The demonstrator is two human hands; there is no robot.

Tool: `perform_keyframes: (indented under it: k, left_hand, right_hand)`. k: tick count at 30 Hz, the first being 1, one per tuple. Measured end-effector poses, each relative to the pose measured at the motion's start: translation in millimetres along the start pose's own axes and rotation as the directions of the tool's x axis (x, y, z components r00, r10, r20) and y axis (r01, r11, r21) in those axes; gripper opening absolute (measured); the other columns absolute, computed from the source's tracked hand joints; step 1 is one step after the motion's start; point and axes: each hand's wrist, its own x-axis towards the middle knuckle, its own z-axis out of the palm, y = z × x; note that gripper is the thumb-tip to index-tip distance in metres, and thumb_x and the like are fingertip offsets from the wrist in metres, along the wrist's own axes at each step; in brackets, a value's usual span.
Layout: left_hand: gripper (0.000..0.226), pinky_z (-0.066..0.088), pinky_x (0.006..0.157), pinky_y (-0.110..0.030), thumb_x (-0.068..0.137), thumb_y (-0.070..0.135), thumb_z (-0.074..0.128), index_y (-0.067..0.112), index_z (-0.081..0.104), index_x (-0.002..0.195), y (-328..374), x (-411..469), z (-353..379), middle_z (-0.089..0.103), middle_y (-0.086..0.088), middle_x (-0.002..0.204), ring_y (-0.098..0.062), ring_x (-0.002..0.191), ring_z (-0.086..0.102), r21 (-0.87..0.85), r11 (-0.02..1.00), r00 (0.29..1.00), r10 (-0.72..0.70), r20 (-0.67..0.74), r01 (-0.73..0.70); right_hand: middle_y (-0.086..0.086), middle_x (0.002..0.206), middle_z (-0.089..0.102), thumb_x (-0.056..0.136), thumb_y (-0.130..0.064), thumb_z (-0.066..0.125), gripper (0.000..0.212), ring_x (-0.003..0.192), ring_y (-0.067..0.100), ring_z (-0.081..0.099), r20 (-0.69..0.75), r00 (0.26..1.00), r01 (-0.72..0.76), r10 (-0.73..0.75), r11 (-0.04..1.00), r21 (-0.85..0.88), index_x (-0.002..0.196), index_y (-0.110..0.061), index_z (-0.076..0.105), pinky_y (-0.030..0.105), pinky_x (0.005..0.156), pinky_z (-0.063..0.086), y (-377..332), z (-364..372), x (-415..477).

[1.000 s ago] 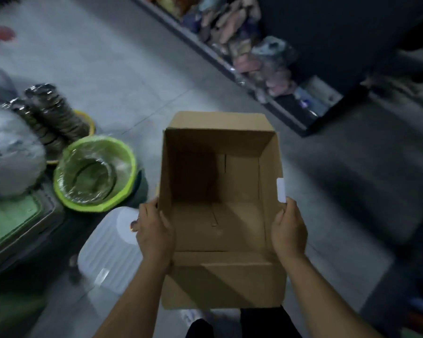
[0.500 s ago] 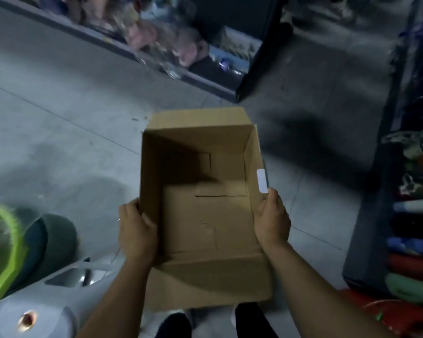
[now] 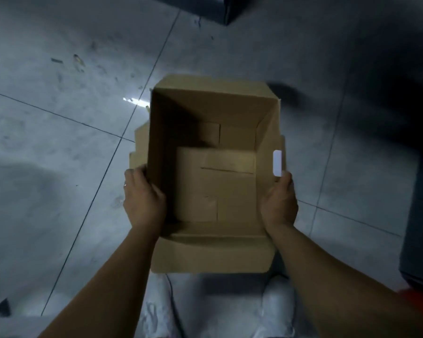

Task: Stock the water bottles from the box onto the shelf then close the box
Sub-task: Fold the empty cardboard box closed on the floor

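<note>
- Currently, the cardboard box (image 3: 215, 181) is held off the tiled floor (image 3: 59, 123) in front of the person, top open, with its bare inner bottom showing.
- The left hand (image 3: 142, 198) grips the box's left wall near the near corner. Its fingers (image 3: 134, 173) are curled round the outside of the wall, and a ring (image 3: 125, 184) shows on one of them.
- The right hand (image 3: 280, 203) grips the right wall opposite, fingers wrapped under and out of sight. The thumb (image 3: 285, 179) points up along the rim, just below a white label (image 3: 277, 163).
- The near flap (image 3: 213, 254) hangs down toward the person; the other flaps are folded outward.
- White shoes (image 3: 276, 308) stand on the floor below the box's near edge.
- A dark shelf base (image 3: 420, 215) stands at the floor's right edge, well apart from the box.
</note>
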Motion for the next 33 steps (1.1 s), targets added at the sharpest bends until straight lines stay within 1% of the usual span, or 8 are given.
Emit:
perform_keyframes:
  k: [8, 12, 17, 20, 22, 25, 29, 33]
  left_hand:
    - [0.053, 0.053, 0.087, -0.044, 0.094, 0.005, 0.059, 0.016, 0.045, 0.144, -10.8, 2.1, 64.9, 0.042, -0.013, 0.142, -0.034, 0.121, 0.052, 0.05, 0.998, 0.987, 0.023, 0.158, -0.031]
    - [0.067, 0.053, 0.093, -0.043, 0.093, 0.008, 0.064, 0.018, 0.035, 0.152, -7.9, -0.2, 76.8, 0.035, -0.013, 0.15, -0.034, 0.127, 0.05, 0.109, 0.992, 0.965, 0.029, 0.259, -0.059]
    - [0.079, 0.052, 0.102, -0.048, 0.091, 0.011, 0.069, 0.015, 0.026, 0.157, -6.2, -12.5, 72.3, 0.029, -0.014, 0.154, -0.038, 0.13, 0.048, 0.124, 0.99, 0.942, 0.029, 0.333, -0.074]
    - [0.065, 0.053, 0.096, -0.045, 0.092, 0.013, 0.069, 0.009, 0.039, 0.149, -3.5, -33.9, 58.2, 0.038, -0.02, 0.148, -0.039, 0.124, 0.052, 0.167, 0.967, 0.932, 0.126, 0.339, -0.192]
    - [0.055, 0.052, 0.093, -0.043, 0.091, 0.016, 0.069, 0.009, 0.048, 0.141, -8.1, -51.7, 49.0, 0.046, -0.019, 0.14, -0.038, 0.118, 0.054, 0.174, 0.932, 0.897, 0.237, 0.374, -0.319]
    - [0.049, 0.053, 0.091, -0.039, 0.093, 0.029, 0.067, 0.014, 0.054, 0.137, -21.3, -77.4, 38.9, 0.052, -0.011, 0.133, -0.03, 0.114, 0.055, 0.145, 0.843, 0.775, 0.391, 0.496, -0.518]
    - [0.059, 0.052, 0.097, -0.043, 0.092, 0.052, 0.047, 0.016, 0.052, 0.139, -46.5, -110.3, 48.6, 0.053, -0.009, 0.134, -0.031, 0.116, 0.057, 0.134, 0.7, 0.627, 0.517, 0.583, -0.702]
    - [0.076, 0.048, 0.106, -0.051, 0.089, 0.07, 0.05, 0.015, 0.05, 0.142, -72.1, -114.4, 77.6, 0.058, -0.011, 0.135, -0.033, 0.121, 0.058, 0.193, 0.492, 0.516, 0.689, 0.509, -0.849]
  right_hand:
    - [0.027, 0.129, 0.056, 0.099, -0.006, 0.047, 0.049, 0.11, 0.045, 0.059, 0.064, 0.995, -0.077, 0.071, 0.993, 0.094, 0.146, -0.002, 0.039, 0.055, 0.086, 0.052, 44.2, 43.6, 21.3]
    - [0.027, 0.153, 0.037, 0.094, -0.008, 0.054, 0.068, 0.135, 0.045, 0.043, 0.132, 0.982, -0.134, 0.131, 0.991, 0.011, 0.154, 0.0, 0.023, 0.054, 0.106, 0.042, 38.8, 43.8, 27.5]
    - [0.021, 0.166, 0.014, 0.099, -0.019, 0.054, 0.081, 0.146, 0.041, 0.028, 0.285, 0.953, -0.096, 0.101, 0.995, -0.032, 0.16, -0.002, 0.004, 0.051, 0.115, 0.035, 36.7, 27.2, 22.4]
    - [0.012, 0.166, 0.013, 0.1, -0.016, 0.053, 0.072, 0.14, 0.036, 0.036, 0.355, 0.935, 0.004, -0.003, 1.0, -0.002, 0.16, -0.006, 0.013, 0.042, 0.108, 0.042, 39.7, 2.1, 5.7]
    - [0.015, 0.159, 0.028, 0.099, -0.012, 0.053, 0.061, 0.132, 0.037, 0.043, 0.367, 0.92, 0.154, -0.137, 0.988, -0.015, 0.154, -0.004, 0.029, 0.041, 0.101, 0.044, 45.6, -11.5, -7.9]
    - [0.017, 0.143, 0.044, 0.098, -0.018, 0.052, 0.05, 0.123, 0.038, 0.049, 0.443, 0.819, 0.424, -0.365, 0.905, -0.04, 0.145, -0.004, 0.041, 0.039, 0.093, 0.046, 54.0, -24.5, -28.9]
    - [0.015, 0.152, 0.043, 0.1, -0.031, 0.055, 0.056, 0.133, 0.034, 0.048, 0.585, 0.562, 0.715, -0.585, 0.699, 0.011, 0.15, -0.008, 0.041, 0.041, 0.103, 0.044, 75.1, -12.2, -63.3]
    - [0.014, 0.128, 0.064, 0.08, -0.048, 0.074, 0.06, 0.111, 0.031, 0.066, 0.478, 0.424, 0.896, -0.769, 0.432, -0.101, 0.127, -0.012, 0.065, 0.043, 0.091, 0.056, 102.6, 27.1, -74.5]
